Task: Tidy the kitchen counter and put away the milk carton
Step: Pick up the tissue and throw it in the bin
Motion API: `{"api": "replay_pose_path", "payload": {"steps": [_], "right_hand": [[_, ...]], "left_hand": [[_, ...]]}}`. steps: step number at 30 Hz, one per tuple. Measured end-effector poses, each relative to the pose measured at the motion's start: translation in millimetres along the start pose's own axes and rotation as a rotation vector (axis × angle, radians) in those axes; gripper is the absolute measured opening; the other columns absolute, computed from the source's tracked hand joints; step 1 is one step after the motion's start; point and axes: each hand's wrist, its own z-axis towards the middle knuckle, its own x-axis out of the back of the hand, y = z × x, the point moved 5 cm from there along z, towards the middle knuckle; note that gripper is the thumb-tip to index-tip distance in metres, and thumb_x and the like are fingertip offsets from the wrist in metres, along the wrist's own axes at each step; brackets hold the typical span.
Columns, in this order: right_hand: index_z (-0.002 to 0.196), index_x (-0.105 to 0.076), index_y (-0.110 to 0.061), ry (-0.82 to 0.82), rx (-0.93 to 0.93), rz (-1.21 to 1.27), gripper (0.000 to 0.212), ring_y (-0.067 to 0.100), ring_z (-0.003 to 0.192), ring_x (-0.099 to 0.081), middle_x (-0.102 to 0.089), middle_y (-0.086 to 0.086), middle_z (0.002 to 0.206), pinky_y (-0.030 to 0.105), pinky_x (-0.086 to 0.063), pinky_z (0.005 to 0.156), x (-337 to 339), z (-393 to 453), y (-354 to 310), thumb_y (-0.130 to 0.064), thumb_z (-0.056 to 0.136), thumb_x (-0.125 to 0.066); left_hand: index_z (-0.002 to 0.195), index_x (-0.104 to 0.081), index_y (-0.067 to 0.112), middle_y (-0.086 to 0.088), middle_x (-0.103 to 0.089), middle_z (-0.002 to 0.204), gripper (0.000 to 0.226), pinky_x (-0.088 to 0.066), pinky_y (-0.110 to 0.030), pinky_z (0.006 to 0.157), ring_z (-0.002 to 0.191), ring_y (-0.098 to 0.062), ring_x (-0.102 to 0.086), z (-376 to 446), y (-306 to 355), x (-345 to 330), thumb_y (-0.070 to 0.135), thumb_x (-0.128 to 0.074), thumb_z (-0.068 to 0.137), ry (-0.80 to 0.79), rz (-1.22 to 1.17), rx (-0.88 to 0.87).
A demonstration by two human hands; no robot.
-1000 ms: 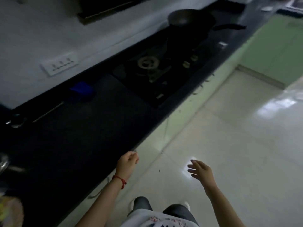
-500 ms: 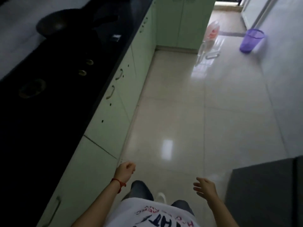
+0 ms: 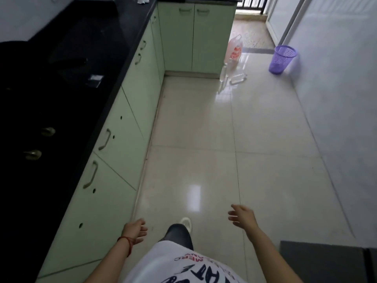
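My left hand (image 3: 134,229) hangs with fingers loosely curled, my right hand (image 3: 241,216) with fingers spread; neither holds anything. No milk carton is visible; the dark counter (image 3: 67,82) runs along the left. Advised: scan the counter before walking further.

- A purple basket (image 3: 282,59) stood on the floor (image 3: 204,129) far right, by the wall.
- A plastic bag (image 3: 235,50) leaned near the far green cabinets (image 3: 195,37).
- Clear bottles (image 3: 237,78) lay just before it.
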Motion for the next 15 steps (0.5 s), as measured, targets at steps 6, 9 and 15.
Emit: {"api": "replay_pose_path", "payload": {"steps": [6,9,15], "right_hand": [[0.101,-0.059,-0.003,0.031,-0.016,0.004,0.019,0.024,0.072,-0.059,-0.064,0.016,0.089,0.03,-0.046,0.062,7,65,-73,-0.017,0.092,-0.049],[0.104,-0.058,-0.003,0.06,-0.051,0.023,0.021,0.029,0.078,-0.061,-0.063,0.019,0.095,0.03,-0.047,0.063,17,96,-97,-0.017,0.093,-0.048],[0.107,-0.057,0.001,0.086,-0.093,0.047,0.022,0.03,0.075,-0.057,-0.061,0.021,0.095,0.03,-0.043,0.061,39,189,-181,-0.013,0.093,-0.047]], "left_hand": [[0.065,-0.052,0.012,-0.008,-0.055,0.063,0.021,-0.037,-0.023,0.055,0.056,-0.018,-0.048,31,143,-50,0.011,-0.048,0.086,-0.064,0.067,-0.044],[0.067,-0.053,0.013,-0.006,-0.055,0.064,0.019,-0.035,-0.022,0.054,0.055,-0.017,-0.048,46,214,-86,0.011,-0.049,0.086,-0.108,0.083,-0.086],[0.07,-0.054,0.015,-0.005,-0.057,0.066,0.02,-0.036,-0.022,0.054,0.057,-0.016,-0.051,96,360,-159,0.015,-0.048,0.089,-0.134,0.088,-0.197]]}}
